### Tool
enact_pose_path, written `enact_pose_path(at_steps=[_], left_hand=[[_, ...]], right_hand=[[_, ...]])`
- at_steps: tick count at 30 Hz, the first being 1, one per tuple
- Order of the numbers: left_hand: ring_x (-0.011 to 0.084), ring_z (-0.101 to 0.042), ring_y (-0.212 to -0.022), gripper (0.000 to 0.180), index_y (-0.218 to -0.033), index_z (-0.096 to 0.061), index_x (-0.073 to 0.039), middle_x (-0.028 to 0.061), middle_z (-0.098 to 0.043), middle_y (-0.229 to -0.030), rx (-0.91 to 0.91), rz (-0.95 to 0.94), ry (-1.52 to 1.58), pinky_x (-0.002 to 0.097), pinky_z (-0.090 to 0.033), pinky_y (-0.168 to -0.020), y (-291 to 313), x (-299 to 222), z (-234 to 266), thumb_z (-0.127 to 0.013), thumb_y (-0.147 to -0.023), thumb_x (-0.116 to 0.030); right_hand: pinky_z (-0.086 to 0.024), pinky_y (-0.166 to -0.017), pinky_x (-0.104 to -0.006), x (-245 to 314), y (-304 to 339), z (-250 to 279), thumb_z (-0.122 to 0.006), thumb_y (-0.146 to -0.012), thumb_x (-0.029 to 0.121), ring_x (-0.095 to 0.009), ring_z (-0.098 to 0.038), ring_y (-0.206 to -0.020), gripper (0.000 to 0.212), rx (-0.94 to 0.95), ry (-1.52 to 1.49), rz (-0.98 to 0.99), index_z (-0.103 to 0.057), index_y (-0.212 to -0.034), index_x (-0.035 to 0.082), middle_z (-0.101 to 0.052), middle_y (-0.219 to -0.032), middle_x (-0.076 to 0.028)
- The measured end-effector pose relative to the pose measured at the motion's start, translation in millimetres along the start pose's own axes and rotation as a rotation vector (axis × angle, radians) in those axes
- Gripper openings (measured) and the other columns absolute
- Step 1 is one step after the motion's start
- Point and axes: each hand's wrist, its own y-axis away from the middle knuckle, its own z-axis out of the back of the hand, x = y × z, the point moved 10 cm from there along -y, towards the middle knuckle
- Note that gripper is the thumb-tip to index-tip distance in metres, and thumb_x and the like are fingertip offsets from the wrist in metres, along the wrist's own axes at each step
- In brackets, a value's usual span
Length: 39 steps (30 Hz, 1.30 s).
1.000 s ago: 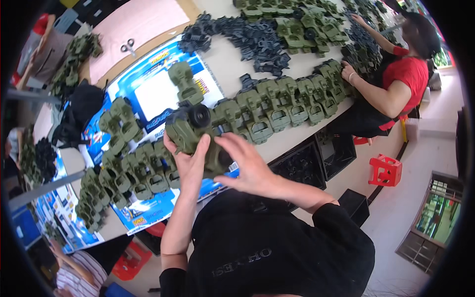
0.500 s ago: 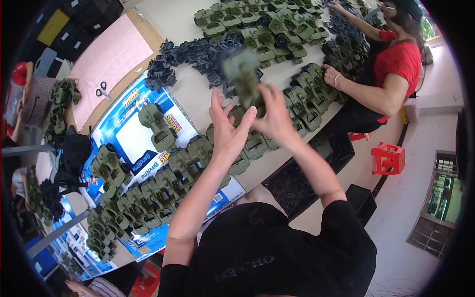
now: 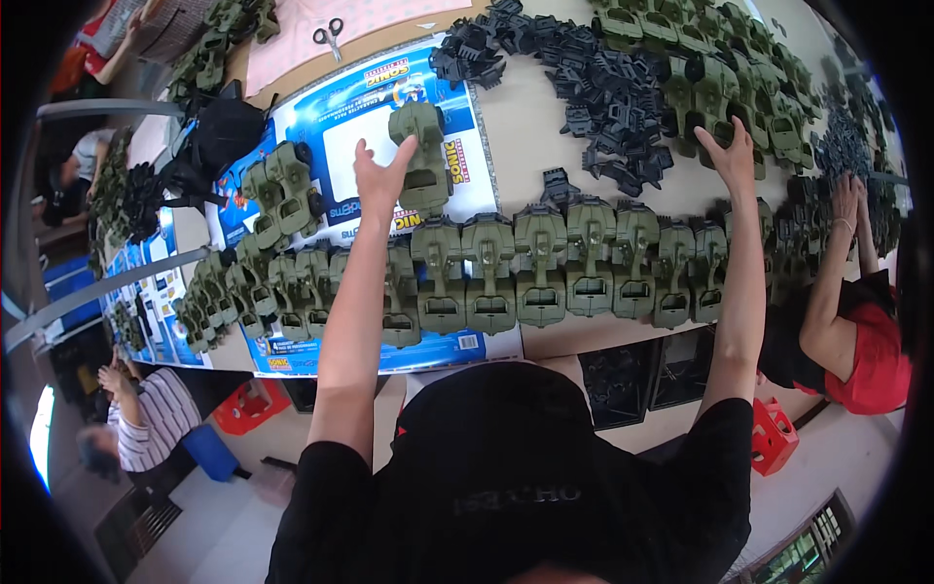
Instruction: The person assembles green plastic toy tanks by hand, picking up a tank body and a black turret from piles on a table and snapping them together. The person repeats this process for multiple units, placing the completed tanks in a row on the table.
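My left hand (image 3: 382,177), fingers apart and holding nothing, is beside an olive-green plastic toy vehicle body (image 3: 424,185) lying alone on a blue-and-white printed sheet (image 3: 341,136). Its thumb overlaps the body's left edge; I cannot tell whether they touch. Farther right, my right hand (image 3: 730,161) is spread and empty, close to a group of green vehicle bodies (image 3: 689,92). Between my forearms a long row of the same bodies (image 3: 540,263) stands along the near table edge. Behind that row lies a heap of dark plastic parts (image 3: 608,107), with one loose dark part (image 3: 556,185) nearer.
Scissors (image 3: 329,37) lie on a pink cloth (image 3: 375,18) at the back. A black bag (image 3: 226,134) sits at the left. A co-worker in red (image 3: 866,350) works on the right; another in stripes (image 3: 156,419) is at lower left. Red stools (image 3: 773,436) stand below.
Both hands held a blurred green vehicle body together; now they are wide apart and empty. The view has turned, so the table appears shifted.
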Motion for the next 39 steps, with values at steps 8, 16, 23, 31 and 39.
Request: enact_pose_path(at_steps=[8, 16, 23, 31, 39], left_hand=[[0.0322, -0.059, -0.103, 0.104, -0.123, -0.040, 0.010, 0.0239, -0.058, -0.111, 0.326, 0.151, -0.188, 0.0362, -0.048, -0.088, -56, 71, -90, -0.083, -0.049, -0.050], [0.0216, -0.064, -0.084, 0.065, -0.116, -0.043, 0.003, 0.0126, -0.062, -0.099, 0.416, 0.325, 0.449, 0.0343, -0.054, -0.072, -6, -9, -25, -0.077, -0.068, -0.025], [0.0194, -0.058, -0.100, 0.077, -0.128, -0.032, 0.005, 0.0145, -0.057, -0.113, 0.495, 0.200, 0.574, 0.0331, -0.051, -0.083, 80, -37, 60, -0.076, -0.073, -0.025], [0.0210, -0.055, -0.108, 0.085, -0.130, -0.033, 0.003, 0.0148, -0.057, -0.115, 0.677, 0.104, 0.530, 0.0335, -0.045, -0.092, 186, -12, 99, -0.081, -0.068, -0.029], [0.0240, -0.055, -0.108, 0.103, -0.136, -0.034, -0.002, 0.0153, -0.057, -0.117, 0.974, -0.092, 0.168, 0.0372, -0.042, -0.095, 226, -20, 123, -0.086, -0.056, -0.042]], right_hand=[[-0.042, -0.087, -0.0415, 101, 63, 61, -0.070, -0.076, 0.022, -0.037, -0.052, -0.101, 0.041, -0.456, -0.013, 0.431, -0.056, -0.109, 0.000, -0.056, -0.108, -0.020], [-0.050, -0.074, -0.0362, 185, 131, -115, -0.067, -0.077, 0.024, -0.028, -0.064, -0.081, 0.031, 0.410, -0.109, 0.382, -0.064, -0.102, 0.005, -0.066, -0.095, -0.015], [-0.048, -0.082, -0.0399, 212, 143, -163, -0.069, -0.073, 0.039, -0.030, -0.060, -0.099, 0.052, 0.487, 0.329, 0.351, -0.057, -0.112, 0.007, -0.063, -0.105, -0.015], [-0.050, -0.079, -0.0356, 202, 136, -204, -0.069, -0.074, 0.031, -0.026, -0.062, -0.093, 0.047, 0.650, 0.161, 0.432, -0.057, -0.109, 0.002, -0.063, -0.100, -0.016], [-0.051, -0.052, -0.0237, 315, 261, -65, -0.055, -0.091, 0.017, -0.021, -0.064, -0.088, 0.032, 1.048, -1.167, 0.120, -0.042, -0.117, 0.005, -0.061, -0.107, -0.016]])
